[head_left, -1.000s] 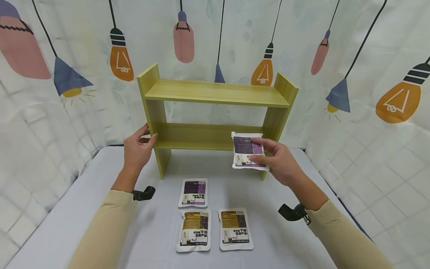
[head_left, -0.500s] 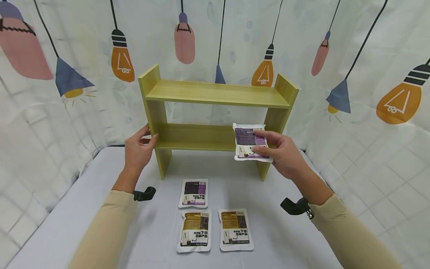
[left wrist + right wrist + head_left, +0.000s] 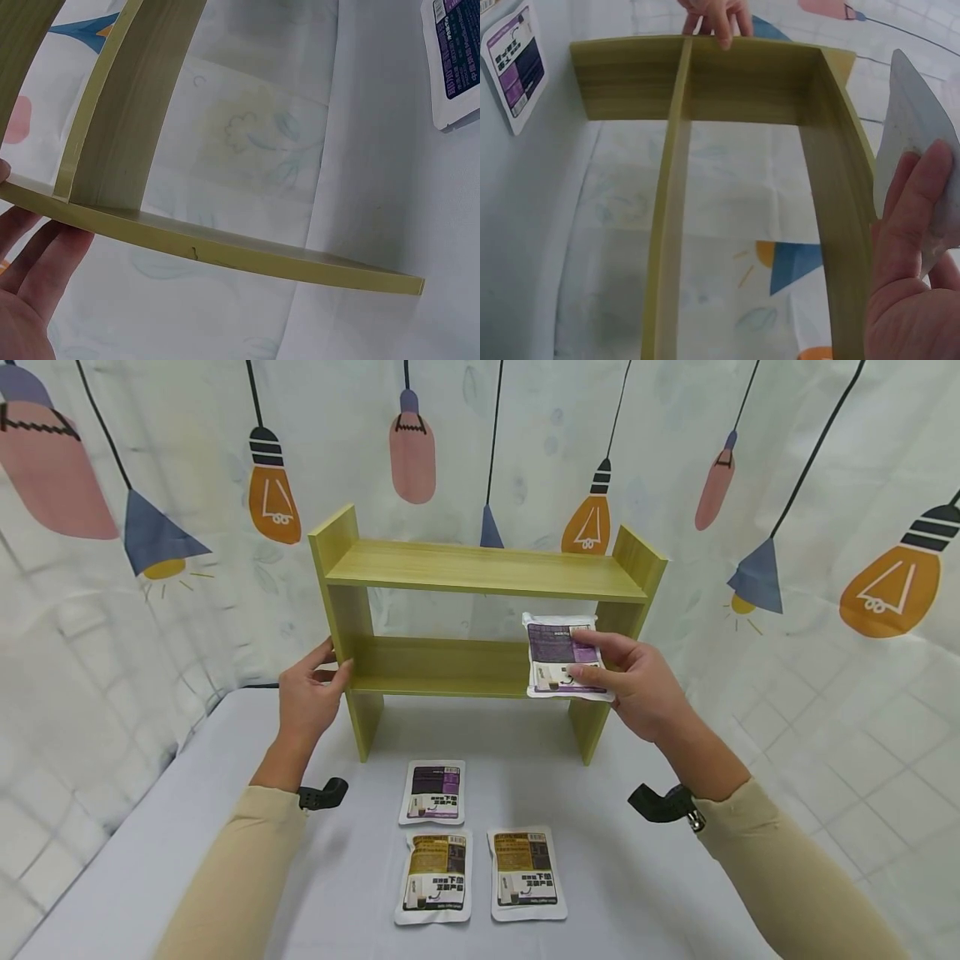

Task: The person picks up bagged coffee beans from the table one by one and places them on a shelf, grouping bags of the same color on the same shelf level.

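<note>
My right hand [image 3: 626,681] pinches a white pouch with a purple label [image 3: 562,653], held upright in front of the right end of the lower board of a small yellow-green wooden shelf [image 3: 480,568]. The right wrist view shows the pouch's plain back [image 3: 915,142] against my fingers [image 3: 911,225]. My left hand [image 3: 309,689] grips the shelf's left upright, thumb in front; its fingers [image 3: 30,259] lie against the wood [image 3: 217,251]. Three more pouches lie flat on the grey table: a purple one [image 3: 433,791] and two brown ones [image 3: 435,875] [image 3: 526,871].
The shelf stands at the back of the grey table [image 3: 150,827], close to a curtain printed with light bulbs [image 3: 825,527]. Both shelf boards are bare. A black wrist mount shows on each forearm [image 3: 322,794] [image 3: 663,802].
My right hand has lifted the purple pouch up and slightly right, from below the lower board to level with it. The left hand has stayed on the upright.
</note>
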Motion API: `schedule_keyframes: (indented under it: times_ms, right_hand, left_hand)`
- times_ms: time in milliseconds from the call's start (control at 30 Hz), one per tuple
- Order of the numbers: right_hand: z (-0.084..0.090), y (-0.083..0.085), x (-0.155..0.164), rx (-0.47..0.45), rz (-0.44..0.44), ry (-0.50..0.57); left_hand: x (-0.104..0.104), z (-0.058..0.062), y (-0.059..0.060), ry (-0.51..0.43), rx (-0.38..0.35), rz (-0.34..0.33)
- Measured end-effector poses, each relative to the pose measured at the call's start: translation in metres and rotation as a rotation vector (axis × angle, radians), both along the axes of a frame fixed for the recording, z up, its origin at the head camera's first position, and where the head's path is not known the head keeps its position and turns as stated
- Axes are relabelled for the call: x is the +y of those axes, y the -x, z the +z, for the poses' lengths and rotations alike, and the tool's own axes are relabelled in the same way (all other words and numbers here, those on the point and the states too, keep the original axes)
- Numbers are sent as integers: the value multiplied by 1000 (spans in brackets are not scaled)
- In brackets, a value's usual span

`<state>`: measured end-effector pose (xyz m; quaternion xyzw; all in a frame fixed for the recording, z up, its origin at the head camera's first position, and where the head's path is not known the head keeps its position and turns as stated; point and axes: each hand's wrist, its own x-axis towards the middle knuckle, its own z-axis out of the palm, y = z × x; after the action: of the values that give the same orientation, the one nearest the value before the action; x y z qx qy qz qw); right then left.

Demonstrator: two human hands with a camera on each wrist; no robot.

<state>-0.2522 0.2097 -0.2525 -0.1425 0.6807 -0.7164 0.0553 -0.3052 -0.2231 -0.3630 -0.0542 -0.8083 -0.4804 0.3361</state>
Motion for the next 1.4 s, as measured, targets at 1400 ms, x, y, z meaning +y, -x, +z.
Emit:
schedule_keyframes:
  times_ms: [1400]
  right_hand:
    - [40, 22, 8, 62, 39, 68]
  left_hand:
    - [0, -2, 1, 5, 1, 0]
